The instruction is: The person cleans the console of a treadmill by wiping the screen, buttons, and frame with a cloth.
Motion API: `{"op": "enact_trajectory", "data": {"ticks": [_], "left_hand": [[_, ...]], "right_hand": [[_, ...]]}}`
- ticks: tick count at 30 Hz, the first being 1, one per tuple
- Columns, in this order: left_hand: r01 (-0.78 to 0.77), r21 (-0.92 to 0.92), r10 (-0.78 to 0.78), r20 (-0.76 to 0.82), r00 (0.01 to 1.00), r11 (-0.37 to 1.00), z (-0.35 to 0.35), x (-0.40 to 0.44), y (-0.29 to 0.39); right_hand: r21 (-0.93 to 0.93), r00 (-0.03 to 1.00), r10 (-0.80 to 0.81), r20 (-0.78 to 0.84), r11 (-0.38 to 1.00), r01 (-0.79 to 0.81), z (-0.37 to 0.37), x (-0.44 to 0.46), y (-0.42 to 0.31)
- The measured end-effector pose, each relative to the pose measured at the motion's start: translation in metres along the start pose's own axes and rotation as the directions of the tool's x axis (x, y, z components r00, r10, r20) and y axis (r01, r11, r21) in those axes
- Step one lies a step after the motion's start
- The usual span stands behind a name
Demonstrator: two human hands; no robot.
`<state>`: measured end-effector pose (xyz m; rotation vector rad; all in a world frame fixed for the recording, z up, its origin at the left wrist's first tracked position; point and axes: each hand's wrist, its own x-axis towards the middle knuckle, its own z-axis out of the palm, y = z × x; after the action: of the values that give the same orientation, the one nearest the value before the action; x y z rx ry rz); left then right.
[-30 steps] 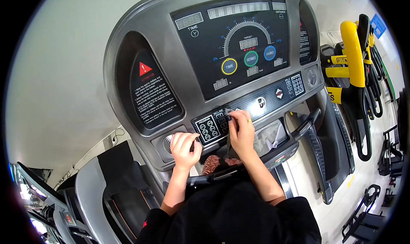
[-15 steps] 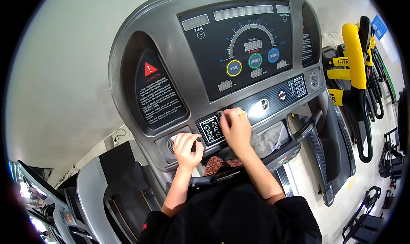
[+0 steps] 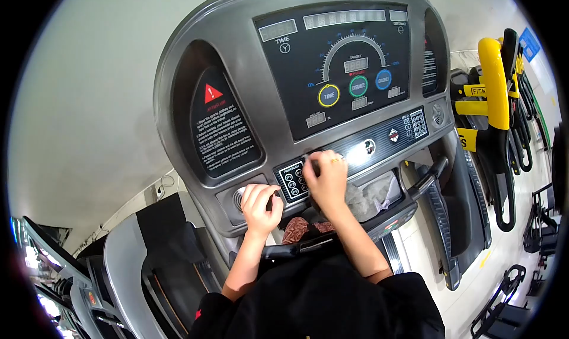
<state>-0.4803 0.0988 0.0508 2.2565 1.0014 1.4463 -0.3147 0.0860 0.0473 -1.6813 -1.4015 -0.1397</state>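
A grey treadmill console (image 3: 243,110) with a dark display panel (image 3: 284,60) stands before me. My left hand (image 3: 261,207) is over the console's lower left, between the round speaker grille (image 3: 237,198) and the program keypad (image 3: 293,182). Its fingers are curled, with something small and dark by the thumb and fingertips. At the keypad's upper right edge is my right hand (image 3: 327,179), wearing a ring. Its fingers are bent together, and a small dark piece shows at the tips. What either hand grips is too small to make out.
A grey cloth (image 3: 364,201) lies in the console's tray, right of my right forearm. A black handlebar (image 3: 308,244) crosses in front of my body. Another treadmill (image 3: 127,268) stands at left. Yellow-and-black exercise equipment (image 3: 491,84) lines the right side.
The view has shifted slightly, so the console sits a little further right and lower. Both hands keep nearly the same pose and place at the keypad.
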Motion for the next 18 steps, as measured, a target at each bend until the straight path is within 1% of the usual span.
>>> {"op": "enact_trajectory", "data": {"ticks": [1, 2, 4, 6, 8, 10, 16, 18], "left_hand": [[0.007, 0.007, -0.007, 0.000, 1.000, 1.000, 0.000, -0.001, 0.000], [0.008, 0.003, -0.008, -0.007, 1.000, 1.000, 0.001, -0.001, 0.000], [0.003, 0.000, -0.003, -0.017, 1.000, 1.000, 0.001, -0.001, -0.001], [0.012, 0.012, -0.012, 0.010, 1.000, 1.000, 0.001, -0.001, 0.000], [0.011, 0.012, -0.011, 0.016, 1.000, 1.000, 0.001, 0.000, 0.001], [0.009, 0.014, -0.009, 0.008, 1.000, 1.000, 0.002, 0.000, 0.001], [-0.011, 0.036, 0.011, -0.001, 1.000, 0.999, 0.003, 0.000, 0.000], [-0.007, 0.041, 0.007, 0.003, 1.000, 0.999, 0.003, 0.000, 0.000]], "right_hand": [[0.017, 0.996, 0.081, 0.024, 0.996, -0.082, -0.001, 0.001, 0.006], [-0.013, 0.993, 0.117, 0.007, 0.993, -0.117, -0.004, 0.003, 0.009], [-0.007, 0.991, 0.130, -0.038, 0.991, -0.131, -0.006, 0.003, 0.011], [0.019, 0.995, 0.094, -0.015, 0.995, -0.094, -0.001, -0.002, 0.008], [0.055, 1.000, 0.002, -0.011, 0.998, -0.002, 0.000, -0.006, -0.005], [0.075, 1.000, -0.003, 0.011, 0.997, 0.002, 0.000, -0.007, -0.008], [0.011, 0.995, 0.079, -0.064, 0.997, -0.078, -0.007, -0.006, 0.010], [0.021, 1.000, -0.007, -0.031, 1.000, 0.008, -0.005, -0.012, 0.006]]}}
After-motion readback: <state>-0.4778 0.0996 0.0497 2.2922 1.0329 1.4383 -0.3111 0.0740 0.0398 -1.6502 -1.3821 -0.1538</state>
